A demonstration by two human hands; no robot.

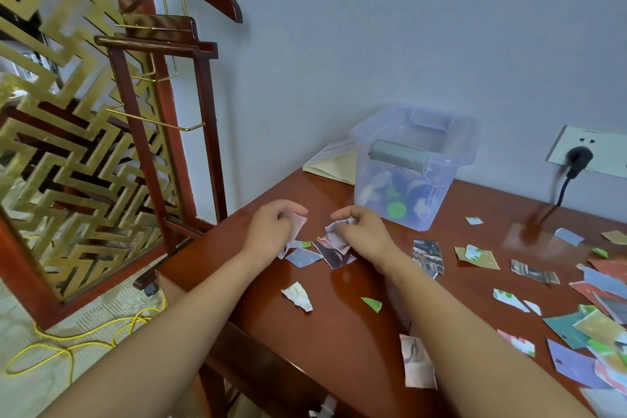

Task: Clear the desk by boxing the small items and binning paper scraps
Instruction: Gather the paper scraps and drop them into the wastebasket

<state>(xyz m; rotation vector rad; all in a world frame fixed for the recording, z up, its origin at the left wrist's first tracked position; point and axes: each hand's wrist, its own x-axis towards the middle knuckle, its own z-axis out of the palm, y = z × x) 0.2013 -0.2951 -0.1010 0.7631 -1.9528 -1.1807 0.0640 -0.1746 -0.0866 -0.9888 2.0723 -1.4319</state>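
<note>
Torn scrap lies nearest us; our left grip and right grip each pinch scraps; box beyond, closer to right grip.

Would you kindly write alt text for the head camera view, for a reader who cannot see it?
A person's left hand and right hand each grip torn paper scraps at a glossy wooden desk. Loose scraps litter the desk to the right, and a clear plastic box stands near the wall.

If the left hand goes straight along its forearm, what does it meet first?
Likely the clear plastic storage box with grey handles; from the left hand the way there looks free, depth unclear.
</note>
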